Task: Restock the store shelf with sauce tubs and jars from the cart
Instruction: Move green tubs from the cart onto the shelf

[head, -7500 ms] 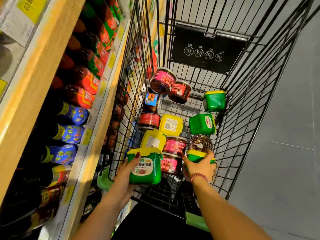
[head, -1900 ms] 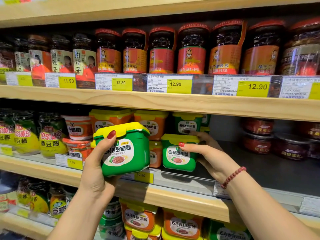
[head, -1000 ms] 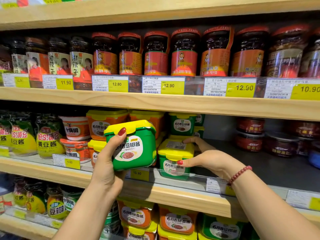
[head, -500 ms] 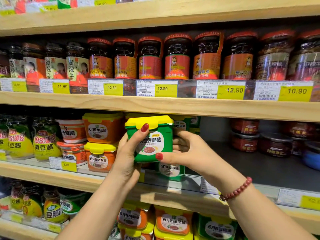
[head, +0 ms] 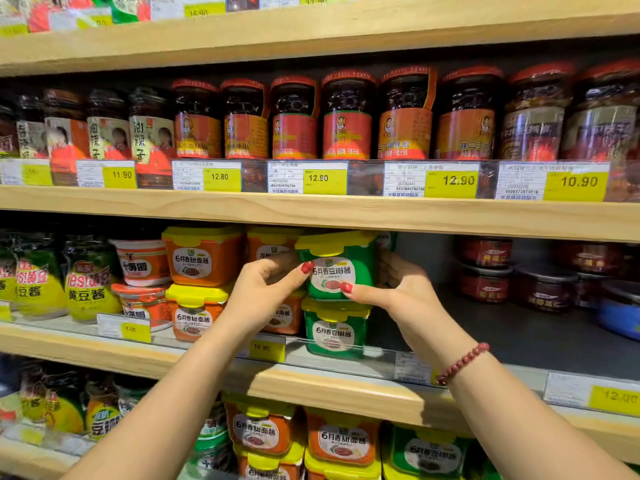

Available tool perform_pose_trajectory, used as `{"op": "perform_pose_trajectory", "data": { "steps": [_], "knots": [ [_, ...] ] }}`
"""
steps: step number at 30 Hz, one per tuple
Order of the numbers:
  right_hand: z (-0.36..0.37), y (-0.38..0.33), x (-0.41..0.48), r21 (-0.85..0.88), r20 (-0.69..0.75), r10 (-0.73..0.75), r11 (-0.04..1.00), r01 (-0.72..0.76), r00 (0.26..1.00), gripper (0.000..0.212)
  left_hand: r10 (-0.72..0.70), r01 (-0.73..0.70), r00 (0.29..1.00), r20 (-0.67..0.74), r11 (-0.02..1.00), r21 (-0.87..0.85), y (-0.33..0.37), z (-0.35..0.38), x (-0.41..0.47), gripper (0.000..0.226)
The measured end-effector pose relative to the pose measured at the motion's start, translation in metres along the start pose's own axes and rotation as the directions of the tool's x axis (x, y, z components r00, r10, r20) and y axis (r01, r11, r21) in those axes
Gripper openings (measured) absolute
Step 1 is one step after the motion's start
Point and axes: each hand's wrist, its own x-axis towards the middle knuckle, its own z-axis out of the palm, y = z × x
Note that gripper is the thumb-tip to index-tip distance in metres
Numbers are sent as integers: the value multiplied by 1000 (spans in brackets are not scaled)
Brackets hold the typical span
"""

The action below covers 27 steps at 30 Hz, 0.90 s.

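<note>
A green sauce tub with a yellow lid [head: 341, 263] sits on top of a second green tub [head: 335, 329] on the middle shelf [head: 311, 384]. My left hand [head: 263, 289] grips its left side, thumb on the label. My right hand [head: 398, 289] holds its right side, thumb at the label's lower edge. The upper tub's lid is close under the shelf board above. Orange tubs with yellow lids [head: 202, 258] stand stacked just left of it.
Red-lidded chili jars [head: 346, 116] line the upper shelf behind price tags [head: 323, 178]. Small dark red jars [head: 485, 268] sit at the right of the middle shelf, with bare grey shelf floor [head: 519, 337] between. Yellow-green jars [head: 88, 282] stand at left. More tubs [head: 341, 441] fill the shelf below.
Both hands have lifted the green tub up and right, onto the tub that my right hand set on the shelf a second ago. The cart is out of view.
</note>
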Motion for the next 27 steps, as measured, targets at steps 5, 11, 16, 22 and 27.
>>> {"op": "perform_pose_trajectory", "data": {
  "steps": [5,11,16,22,27],
  "knots": [
    [-5,12,3,32,21,38,999,-38,999,58,-36,37,999,9,998,-50,-17,5,-1,15],
    [-6,15,8,-108,59,57,993,-50,997,51,-103,100,993,-57,994,-47,-27,5,-1,13],
    [-3,18,6,-165,12,41,986,-39,999,50,-194,178,976,-96,972,-150,-25,12,-7,17],
    [-6,18,6,-108,13,99,989,-97,995,55,-208,186,973,-101,963,-195,-18,16,-11,13],
    [-8,19,5,-115,24,101,989,-97,995,65,-217,195,973,-81,955,-224,-16,16,-12,11]
  ]
}}
